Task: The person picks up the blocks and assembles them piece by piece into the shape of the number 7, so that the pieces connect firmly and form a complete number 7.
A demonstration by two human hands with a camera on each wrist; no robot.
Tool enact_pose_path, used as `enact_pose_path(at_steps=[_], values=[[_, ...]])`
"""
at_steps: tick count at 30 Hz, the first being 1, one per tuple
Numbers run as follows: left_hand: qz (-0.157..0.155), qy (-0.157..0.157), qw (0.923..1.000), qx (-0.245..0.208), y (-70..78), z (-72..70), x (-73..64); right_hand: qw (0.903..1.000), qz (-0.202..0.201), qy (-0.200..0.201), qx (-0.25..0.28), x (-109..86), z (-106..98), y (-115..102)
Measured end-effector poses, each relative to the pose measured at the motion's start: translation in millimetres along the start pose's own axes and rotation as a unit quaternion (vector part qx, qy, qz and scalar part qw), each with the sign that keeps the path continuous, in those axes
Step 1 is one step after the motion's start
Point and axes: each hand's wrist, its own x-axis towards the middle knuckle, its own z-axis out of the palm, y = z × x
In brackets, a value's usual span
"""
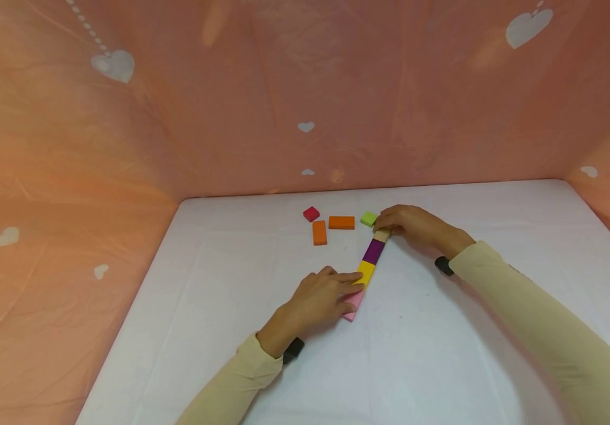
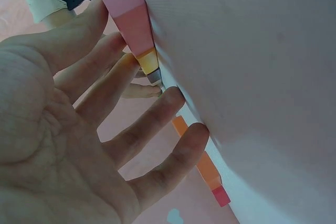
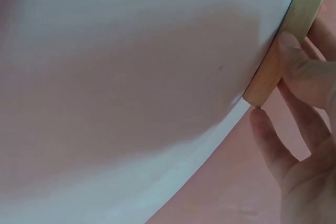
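Four colours of block run end to end in a slanting row: a pink block (image 1: 355,300) at the near end, then a yellow block (image 1: 366,271), a purple block (image 1: 374,252) and a plain wooden block (image 3: 268,72) at the far end. With fingers extended, my left hand (image 1: 318,300) touches the pink and yellow blocks from the left; its thumb is against the pink one in the left wrist view. My right hand (image 1: 416,227) pinches the wooden block between thumb and fingers. Just left of those fingers lies a light green block (image 1: 369,218).
Left of the green block lie one orange block (image 1: 341,222), a second orange block (image 1: 319,234) and a red block (image 1: 311,213). A white cloth (image 1: 230,277) covers the table. Peach-coloured fabric (image 1: 337,88) with pale hearts hangs behind it and at both sides.
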Motion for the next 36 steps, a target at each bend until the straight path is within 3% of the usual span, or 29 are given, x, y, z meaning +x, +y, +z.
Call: enact_pose_path(at_steps=[16, 28, 36], values=[[-0.007, 0.001, 1.0, -0.004, -0.1, 2.9, -1.2, 0.9999, -0.005, -0.013, 0.002, 2.2, -2.0, 2.7], [-0.006, 0.005, 0.9999, -0.011, 1.0, 0.5, -1.4, 0.9908, 0.122, -0.021, 0.055, 0.1, -19.5, 13.9], [-0.001, 0.006, 1.0, -0.001, 1.3, 0.2, -1.6, 0.9885, 0.129, -0.031, 0.074, 3.1, -13.3, 15.0]])
